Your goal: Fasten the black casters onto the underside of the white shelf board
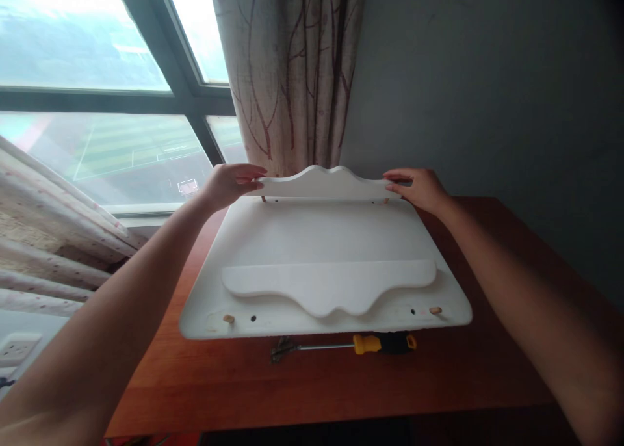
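A large white board (322,238) lies flat on a reddish wooden table (312,387). At its far edge a white wavy-topped rail (324,183) stands upright, close over small holes and dowels. My left hand (229,184) grips the rail's left end, fingers closed on it. My right hand (420,187) grips its right end the same way. A second wavy white piece (329,283) lies flat on the board nearer to me. Two wooden dowels (228,318) stick up by the board's near edge, with small holes between them.
A screwdriver (380,344) with a yellow and black handle lies on the table just under the board's near edge. A patterned curtain (292,69) and a grey wall stand behind the table. A window is at the left, a wall socket (17,350) lower left.
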Motion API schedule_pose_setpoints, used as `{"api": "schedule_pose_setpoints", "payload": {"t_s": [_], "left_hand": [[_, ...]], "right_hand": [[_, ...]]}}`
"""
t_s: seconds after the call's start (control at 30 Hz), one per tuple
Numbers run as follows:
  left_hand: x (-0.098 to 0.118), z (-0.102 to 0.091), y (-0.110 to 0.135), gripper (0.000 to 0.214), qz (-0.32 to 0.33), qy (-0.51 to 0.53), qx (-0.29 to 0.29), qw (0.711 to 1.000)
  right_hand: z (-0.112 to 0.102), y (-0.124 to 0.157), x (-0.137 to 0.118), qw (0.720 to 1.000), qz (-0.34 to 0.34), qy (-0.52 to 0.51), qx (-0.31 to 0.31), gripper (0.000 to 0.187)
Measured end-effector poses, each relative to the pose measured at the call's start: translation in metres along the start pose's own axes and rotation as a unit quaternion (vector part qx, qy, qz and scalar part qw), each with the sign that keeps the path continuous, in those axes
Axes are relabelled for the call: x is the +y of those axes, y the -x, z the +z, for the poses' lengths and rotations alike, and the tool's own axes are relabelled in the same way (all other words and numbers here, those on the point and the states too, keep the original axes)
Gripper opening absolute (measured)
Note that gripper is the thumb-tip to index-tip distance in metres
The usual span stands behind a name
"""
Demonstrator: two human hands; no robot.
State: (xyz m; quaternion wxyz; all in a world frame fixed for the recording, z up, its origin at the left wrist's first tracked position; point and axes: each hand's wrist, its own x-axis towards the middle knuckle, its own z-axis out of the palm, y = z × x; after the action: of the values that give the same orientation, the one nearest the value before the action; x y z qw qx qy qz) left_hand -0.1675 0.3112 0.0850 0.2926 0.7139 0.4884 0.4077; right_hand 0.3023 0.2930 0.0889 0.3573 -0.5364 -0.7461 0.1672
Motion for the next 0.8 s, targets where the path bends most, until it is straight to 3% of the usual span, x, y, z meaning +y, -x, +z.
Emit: {"api": "schedule_pose_setpoints", "payload": {"t_s": [0.27, 0.6, 0.8], "left_hand": [[-0.0024, 0.0006, 0.0001, 0.054, -0.021, 0.022, -0.002, 1.000], [-0.0018, 0.0038, -0.0048, 0.056, -0.046, 0.047, -0.007, 0.998], [0.0025, 0.0051, -0.0003, 0.053, -0.034, 0.032, 0.007, 0.999]], "right_hand": [[-0.0037, -0.0011, 0.0016, 0.999, -0.020, 0.031, -0.013, 0.029], [-0.0059, -0.0021, 0.0033, 0.998, 0.003, 0.029, -0.048, 0.027], [-0.0036, 0.0007, 0.0033, 0.999, 0.002, 0.029, -0.031, 0.027]]}}
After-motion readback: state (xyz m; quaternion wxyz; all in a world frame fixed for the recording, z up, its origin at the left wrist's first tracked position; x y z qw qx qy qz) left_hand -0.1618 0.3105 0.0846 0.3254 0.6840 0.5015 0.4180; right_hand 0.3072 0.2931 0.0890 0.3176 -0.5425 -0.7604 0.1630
